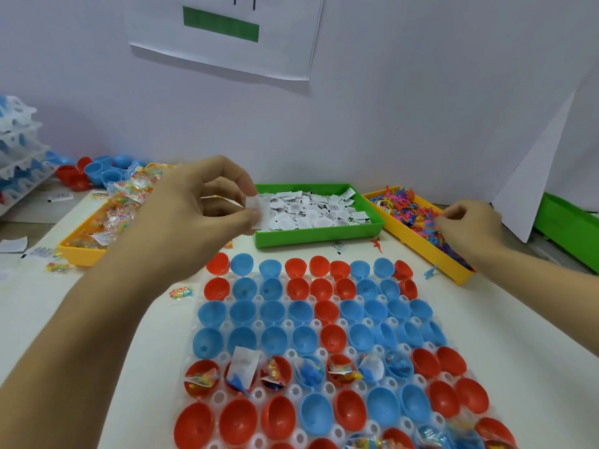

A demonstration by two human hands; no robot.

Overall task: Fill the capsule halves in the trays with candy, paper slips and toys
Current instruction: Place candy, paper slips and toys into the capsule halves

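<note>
A clear tray point(324, 353) in front of me holds rows of red and blue capsule halves point(241, 312). Several halves in one near row contain candy, slips and toys point(241, 372). My left hand point(201, 209) hovers above the tray's far left corner and pinches a white paper slip point(261, 212) between thumb and fingers. My right hand point(466, 228) reaches into the yellow bin of small coloured toys point(408, 205) at the right, fingers curled on the pile; what it holds is hidden. A green bin of paper slips point(317, 234) sits in the middle, a yellow bin of candy packets point(84, 251) at the left.
Loose capsule halves point(97, 171) and stacked white trays point(19, 150) lie at the far left. A stray candy packet point(181, 293), a loose slip point(337, 247) and two small toys point(430, 273) lie on the white table. Another green bin point(567, 228) stands at the far right by the wall.
</note>
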